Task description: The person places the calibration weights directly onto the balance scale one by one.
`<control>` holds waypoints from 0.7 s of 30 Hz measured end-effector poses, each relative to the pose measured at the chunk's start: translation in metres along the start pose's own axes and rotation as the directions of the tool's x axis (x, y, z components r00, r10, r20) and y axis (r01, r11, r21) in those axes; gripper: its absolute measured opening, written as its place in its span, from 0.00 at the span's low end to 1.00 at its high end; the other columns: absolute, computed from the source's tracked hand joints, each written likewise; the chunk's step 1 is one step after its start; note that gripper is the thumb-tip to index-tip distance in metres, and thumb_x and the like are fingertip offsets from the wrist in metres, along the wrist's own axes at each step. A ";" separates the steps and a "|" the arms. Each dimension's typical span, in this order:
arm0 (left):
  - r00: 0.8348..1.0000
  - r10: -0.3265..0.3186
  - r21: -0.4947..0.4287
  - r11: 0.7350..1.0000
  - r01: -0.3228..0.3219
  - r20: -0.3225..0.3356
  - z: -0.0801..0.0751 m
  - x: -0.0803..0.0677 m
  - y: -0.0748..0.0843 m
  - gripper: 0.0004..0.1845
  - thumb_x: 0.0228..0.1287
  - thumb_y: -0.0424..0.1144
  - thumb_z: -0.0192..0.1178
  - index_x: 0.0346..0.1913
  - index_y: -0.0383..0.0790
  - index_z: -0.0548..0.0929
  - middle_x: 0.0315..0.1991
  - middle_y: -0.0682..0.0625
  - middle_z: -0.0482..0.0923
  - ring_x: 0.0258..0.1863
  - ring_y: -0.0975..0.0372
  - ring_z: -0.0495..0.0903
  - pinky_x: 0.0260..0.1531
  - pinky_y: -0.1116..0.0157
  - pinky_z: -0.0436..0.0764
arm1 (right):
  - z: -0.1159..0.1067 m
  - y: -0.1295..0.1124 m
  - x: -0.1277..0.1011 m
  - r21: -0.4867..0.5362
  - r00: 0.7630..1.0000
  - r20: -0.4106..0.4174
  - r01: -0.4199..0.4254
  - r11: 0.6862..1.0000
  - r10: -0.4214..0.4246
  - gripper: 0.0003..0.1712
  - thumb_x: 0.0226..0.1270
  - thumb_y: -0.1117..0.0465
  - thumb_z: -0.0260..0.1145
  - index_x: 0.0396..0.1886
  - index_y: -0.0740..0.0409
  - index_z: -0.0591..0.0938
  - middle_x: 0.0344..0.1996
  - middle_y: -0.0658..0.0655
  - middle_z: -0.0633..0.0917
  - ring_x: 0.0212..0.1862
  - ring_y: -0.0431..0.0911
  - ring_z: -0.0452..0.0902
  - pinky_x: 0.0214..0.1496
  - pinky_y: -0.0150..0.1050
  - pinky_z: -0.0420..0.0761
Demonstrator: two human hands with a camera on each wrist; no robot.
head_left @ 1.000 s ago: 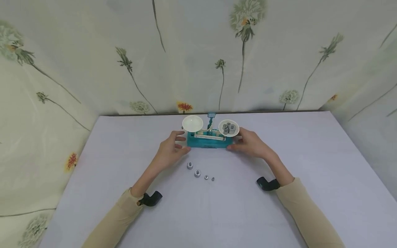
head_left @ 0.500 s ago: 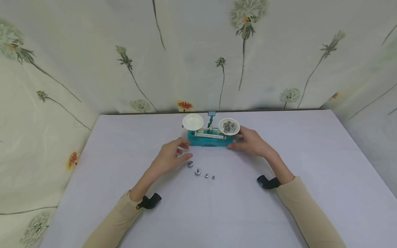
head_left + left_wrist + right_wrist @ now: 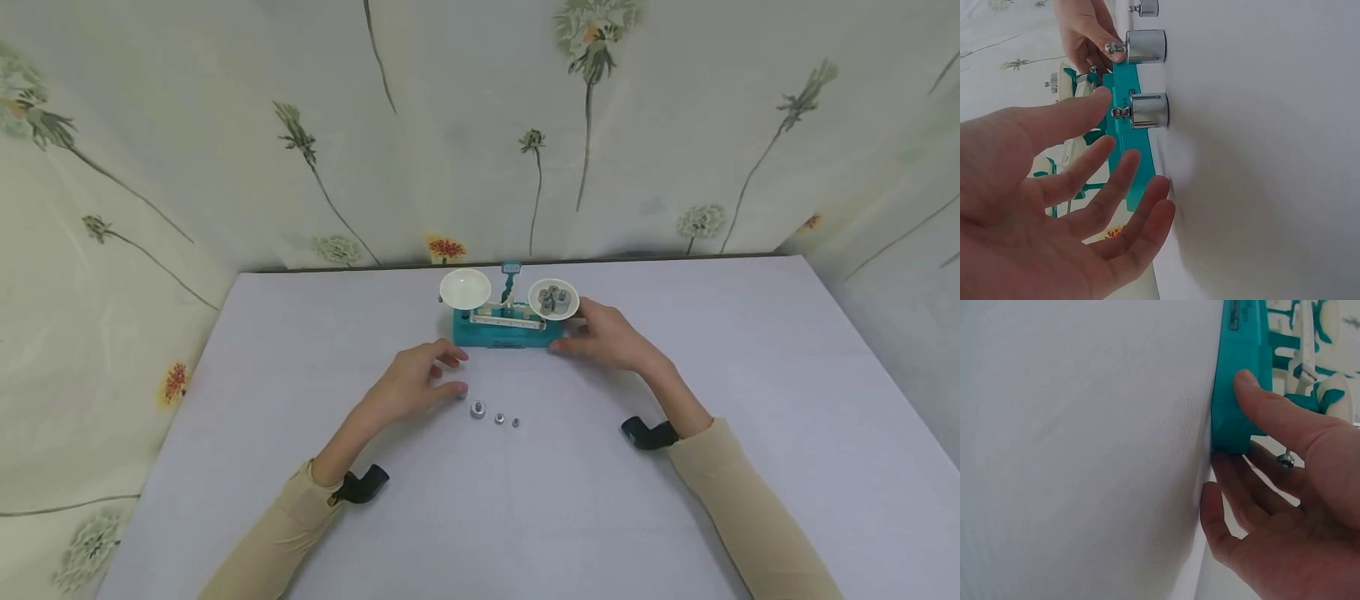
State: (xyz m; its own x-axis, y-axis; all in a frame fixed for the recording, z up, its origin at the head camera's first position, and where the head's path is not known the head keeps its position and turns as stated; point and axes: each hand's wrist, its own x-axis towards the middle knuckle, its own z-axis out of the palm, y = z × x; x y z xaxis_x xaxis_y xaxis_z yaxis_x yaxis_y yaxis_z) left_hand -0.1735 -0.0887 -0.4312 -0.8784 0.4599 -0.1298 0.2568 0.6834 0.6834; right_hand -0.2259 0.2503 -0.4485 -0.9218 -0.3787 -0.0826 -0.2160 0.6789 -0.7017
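On counter front of teal balance scale [image 3: 504,327]: left hand [image 3: 412,385] off scale base now, drawn back to largest weight [image 3: 1149,110], fingers spread, holding nothing yet. Right hand [image 3: 609,337] still steadies base end, thumb pressed on. Pickup looks near.

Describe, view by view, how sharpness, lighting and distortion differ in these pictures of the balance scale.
Head view: even soft light, faint shadows, wide-angle bowing of the table edges; the balance scale is small but clear. Left wrist view: the left hand is large and soft, the metal weight shows glare. Right wrist view: the right hand is slightly blurred.
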 end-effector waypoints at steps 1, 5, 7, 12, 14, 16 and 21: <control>1.000 -0.002 0.009 1.000 0.002 0.004 0.000 0.000 0.001 0.23 0.71 0.40 0.73 0.66 0.41 0.82 0.61 0.43 0.87 0.59 0.49 0.85 0.64 0.52 0.87 | 0.000 0.000 0.000 0.000 1.000 -0.001 0.000 1.000 0.000 0.45 0.71 0.57 0.78 0.81 0.62 0.68 0.76 0.68 0.77 0.79 0.67 0.70 0.75 0.65 0.79; 1.000 -0.001 0.050 0.999 0.001 0.005 0.001 -0.001 0.002 0.24 0.71 0.41 0.73 0.66 0.42 0.82 0.63 0.43 0.86 0.62 0.48 0.83 0.67 0.50 0.84 | 0.000 0.000 0.000 0.000 1.000 -0.003 0.005 1.000 -0.005 0.45 0.71 0.58 0.77 0.81 0.62 0.67 0.76 0.68 0.76 0.79 0.67 0.70 0.75 0.65 0.78; 1.000 0.008 0.091 0.996 -0.007 -0.006 0.003 -0.002 0.003 0.23 0.71 0.42 0.73 0.66 0.43 0.83 0.63 0.43 0.86 0.64 0.48 0.83 0.69 0.48 0.82 | 0.000 -0.001 0.000 -0.001 1.000 -0.003 0.007 1.000 -0.007 0.45 0.71 0.58 0.77 0.81 0.62 0.67 0.76 0.68 0.76 0.79 0.67 0.69 0.76 0.65 0.78; 0.999 0.014 0.189 0.982 -0.006 -0.037 0.007 -0.002 0.005 0.23 0.69 0.44 0.75 0.63 0.45 0.84 0.61 0.44 0.87 0.64 0.46 0.82 0.69 0.45 0.79 | 0.000 -0.001 0.000 -0.005 1.000 -0.004 0.002 1.000 -0.002 0.45 0.71 0.58 0.77 0.81 0.62 0.66 0.77 0.68 0.75 0.79 0.67 0.69 0.76 0.65 0.78; 0.999 0.001 0.219 0.976 0.009 -0.048 0.009 -0.002 0.007 0.22 0.68 0.44 0.75 0.63 0.47 0.85 0.62 0.44 0.87 0.62 0.46 0.82 0.67 0.46 0.79 | 0.000 -0.001 0.000 -0.005 1.000 -0.003 -0.001 1.000 0.001 0.45 0.71 0.58 0.77 0.81 0.62 0.66 0.77 0.68 0.75 0.79 0.68 0.69 0.76 0.65 0.78; 0.998 -0.015 0.244 0.969 0.029 -0.058 0.010 -0.002 0.008 0.22 0.68 0.44 0.76 0.62 0.48 0.85 0.63 0.43 0.86 0.62 0.45 0.82 0.67 0.45 0.80 | 0.000 -0.001 0.000 -0.002 1.000 0.000 0.000 1.000 0.000 0.45 0.71 0.58 0.77 0.81 0.62 0.66 0.77 0.69 0.75 0.79 0.68 0.69 0.76 0.65 0.78; 0.997 -0.029 0.284 0.958 0.049 -0.073 0.013 -0.004 0.010 0.22 0.67 0.45 0.77 0.61 0.49 0.85 0.66 0.41 0.84 0.61 0.42 0.80 0.67 0.42 0.78 | 0.000 -0.001 0.000 0.001 1.000 0.003 -0.003 1.000 0.003 0.45 0.71 0.59 0.77 0.81 0.63 0.66 0.77 0.69 0.75 0.79 0.68 0.69 0.76 0.66 0.77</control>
State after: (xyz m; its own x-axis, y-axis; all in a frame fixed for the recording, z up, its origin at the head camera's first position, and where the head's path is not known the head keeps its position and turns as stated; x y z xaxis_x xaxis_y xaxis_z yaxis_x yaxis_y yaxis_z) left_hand -0.1624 -0.0758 -0.4331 -0.9127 0.3972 -0.0963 0.3178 0.8378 0.4440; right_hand -0.2255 0.2492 -0.4479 -0.9215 -0.3787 -0.0866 -0.2131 0.6793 -0.7023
